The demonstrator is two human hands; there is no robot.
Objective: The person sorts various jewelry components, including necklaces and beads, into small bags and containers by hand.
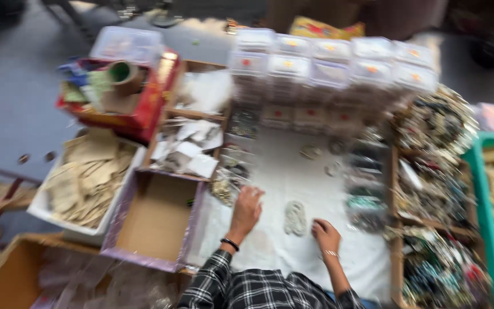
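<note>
A blurred view from above of a crowded white-covered tabletop (293, 189) where a person in a black-and-white plaid sleeve works with both hands.

The left hand (246, 210), with a dark band at the wrist, reaches forward onto the white cloth, its fingers curled down near a small heap of clear packets of beads (227, 186); the blur hides whether it pinches anything. The right hand (326, 234), with a thin bracelet at the wrist, rests low on the cloth with fingers loosely bent, and whether it holds anything cannot be told. Between the two hands, touching neither, lies a pale whitish beaded bundle (295, 217) flat on the cloth.

To the left of the left hand sits an open brown cardboard box with purple edging (155, 220). Beyond it is a white tray of tan paper pieces (87, 177) and a red box holding rolls of tape (118, 94). At the far edge stand rows of clear plastic lidded boxes (333, 66) (stacked several deep). On the right, wooden trays of mixed coloured bead strings (435, 171) run along the side, next to a green plastic crate (484, 200).
</note>
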